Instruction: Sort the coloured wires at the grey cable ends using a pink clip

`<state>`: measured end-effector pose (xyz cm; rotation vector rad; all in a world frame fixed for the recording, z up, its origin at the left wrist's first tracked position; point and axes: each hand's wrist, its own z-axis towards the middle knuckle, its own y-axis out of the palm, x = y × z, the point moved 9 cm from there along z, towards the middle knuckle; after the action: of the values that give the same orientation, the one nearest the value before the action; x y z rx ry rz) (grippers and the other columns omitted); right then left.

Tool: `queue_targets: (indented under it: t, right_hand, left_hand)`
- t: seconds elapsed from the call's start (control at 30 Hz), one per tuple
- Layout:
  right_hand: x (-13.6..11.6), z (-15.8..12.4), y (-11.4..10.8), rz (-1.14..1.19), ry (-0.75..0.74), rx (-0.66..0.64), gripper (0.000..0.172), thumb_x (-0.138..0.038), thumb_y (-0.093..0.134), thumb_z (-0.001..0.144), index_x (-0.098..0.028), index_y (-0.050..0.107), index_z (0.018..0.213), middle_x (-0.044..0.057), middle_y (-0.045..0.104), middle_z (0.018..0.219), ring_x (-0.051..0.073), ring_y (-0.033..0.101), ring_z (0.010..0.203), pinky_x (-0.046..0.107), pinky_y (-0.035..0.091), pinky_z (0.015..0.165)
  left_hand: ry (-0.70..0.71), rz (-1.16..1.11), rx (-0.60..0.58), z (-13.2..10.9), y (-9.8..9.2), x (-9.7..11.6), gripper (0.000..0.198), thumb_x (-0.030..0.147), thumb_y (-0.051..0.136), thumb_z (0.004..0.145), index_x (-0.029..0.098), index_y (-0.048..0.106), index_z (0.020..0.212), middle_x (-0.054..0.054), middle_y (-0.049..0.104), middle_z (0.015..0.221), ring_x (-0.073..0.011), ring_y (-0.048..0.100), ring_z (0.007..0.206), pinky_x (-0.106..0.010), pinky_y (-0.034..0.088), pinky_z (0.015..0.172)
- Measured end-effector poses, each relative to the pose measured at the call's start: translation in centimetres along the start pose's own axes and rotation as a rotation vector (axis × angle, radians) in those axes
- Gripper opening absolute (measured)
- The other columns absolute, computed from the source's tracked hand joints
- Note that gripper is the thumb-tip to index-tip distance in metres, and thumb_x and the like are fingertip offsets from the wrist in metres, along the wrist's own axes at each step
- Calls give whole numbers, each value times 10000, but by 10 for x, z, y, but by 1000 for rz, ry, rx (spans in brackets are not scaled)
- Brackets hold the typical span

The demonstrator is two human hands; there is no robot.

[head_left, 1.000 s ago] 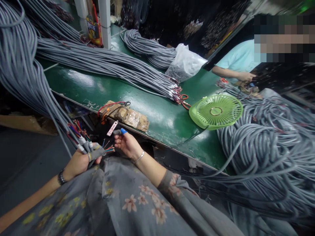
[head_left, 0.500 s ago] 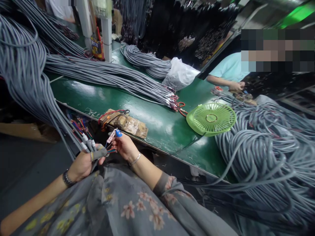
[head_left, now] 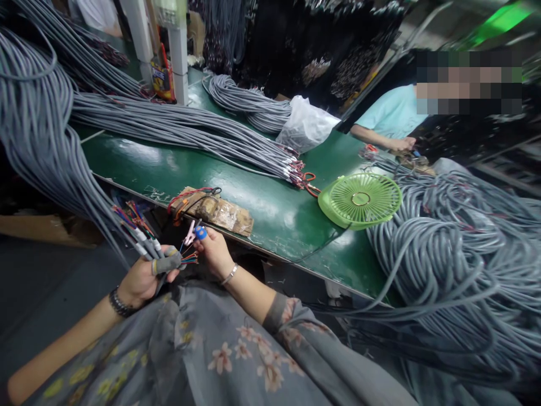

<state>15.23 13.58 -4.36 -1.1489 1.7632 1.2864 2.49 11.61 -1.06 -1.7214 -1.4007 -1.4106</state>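
My left hand [head_left: 146,277] is closed round a small bunch of grey cables [head_left: 146,243] whose ends fan out in thin coloured wires [head_left: 190,258]. Grey covers sit on its thumb and finger. Facing it, my right hand [head_left: 214,251] pinches a small pale pink tool [head_left: 190,232] by the wire ends; a blue cover [head_left: 200,232] is on one fingertip. The tool's exact kind is too small to make out. Just beyond both hands, at the table's edge, lies a tape-wrapped wooden block [head_left: 224,213] with red and black leads on it.
A long bundle of grey cables [head_left: 181,129] crosses the green table [head_left: 279,217]. A green fan [head_left: 359,200] stands to the right, beside a big heap of coiled cable [head_left: 448,254]. Farther back are a plastic bag [head_left: 306,124] and a co-worker in a light blue top [head_left: 391,113].
The pink tool in my right hand has turned and looks narrower, more upright. My left hand keeps its hold on the cables. The view has shifted slightly.
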Motion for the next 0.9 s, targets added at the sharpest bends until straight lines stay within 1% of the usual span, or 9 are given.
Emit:
queue_targets:
  t: [0.03, 0.1, 0.23, 0.3, 0.43, 0.57, 0.67, 0.77, 0.9]
  right_hand:
    - [-3, 0, -2, -28, -21, 26, 620, -809, 774, 698, -221, 584, 652, -43, 533, 557, 114, 437, 536, 272, 426, 569]
    - [-5, 0, 1, -28, -13, 11, 614, -815, 711, 778, -220, 612, 664, -34, 541, 567, 126, 467, 561, 270, 449, 593]
    - [8, 1, 21, 150, 200, -146, 587, -781, 699, 840, -200, 680, 765, -15, 587, 640, 130, 515, 591, 250, 472, 589]
    - [13, 2, 26, 235, 277, -164, 552, -740, 728, 851, -191, 693, 806, 2, 632, 698, 131, 544, 607, 245, 483, 589]
    - [17, 9, 22, 335, 273, -83, 482, -656, 807, 834, -186, 697, 819, 20, 677, 733, 135, 587, 631, 232, 492, 581]
    - [17, 10, 20, 350, 238, -35, 482, -651, 825, 819, -188, 697, 794, 27, 681, 726, 139, 612, 650, 225, 496, 575]
    - [16, 8, 23, 329, 244, -78, 540, -719, 778, 824, -188, 687, 790, 14, 656, 697, 130, 580, 618, 220, 482, 553]
    - [15, 3, 26, 328, 274, -148, 617, -798, 664, 864, -186, 675, 787, 7, 638, 679, 124, 547, 590, 220, 485, 546]
    - [14, -4, 24, 358, 326, -210, 630, -792, 578, 926, -182, 679, 801, 21, 665, 715, 124, 569, 611, 218, 508, 571]
  left_hand:
    - [-4, -4, -2, 1, -1, 0, 458, 583, 893, 542, 216, 621, 579, 38, 487, 427, -111, 377, 435, -275, 276, 477]
    - [-16, -6, -4, 2, -2, -1, 451, 568, 900, 532, 218, 621, 580, 39, 487, 425, -110, 372, 431, -276, 257, 473]
    - [-32, 5, -16, 5, 1, 0, 458, 569, 903, 507, 221, 609, 563, 39, 492, 418, -110, 366, 426, -278, 245, 475]
    - [-32, 26, -28, 7, 3, -1, 455, 575, 895, 514, 220, 615, 568, 38, 497, 415, -114, 371, 426, -281, 258, 480]
    - [-16, 41, -41, 8, 5, -2, 460, 585, 883, 538, 210, 620, 573, 32, 501, 423, -116, 389, 435, -279, 300, 490]
    - [-15, 70, -44, 7, 7, -4, 474, 586, 887, 554, 210, 601, 525, 24, 500, 428, -114, 385, 442, -273, 312, 483]
    - [-15, 81, -28, 7, 6, -4, 489, 595, 892, 541, 212, 591, 495, 21, 510, 423, -115, 386, 441, -276, 315, 480]
    - [7, 80, 0, 5, 2, -1, 508, 615, 893, 545, 208, 594, 491, 22, 510, 417, -109, 389, 438, -272, 318, 487]
    - [26, 100, -21, -4, 0, -2, 565, 702, 873, 577, 205, 616, 505, 16, 522, 429, -114, 415, 452, -267, 331, 492]
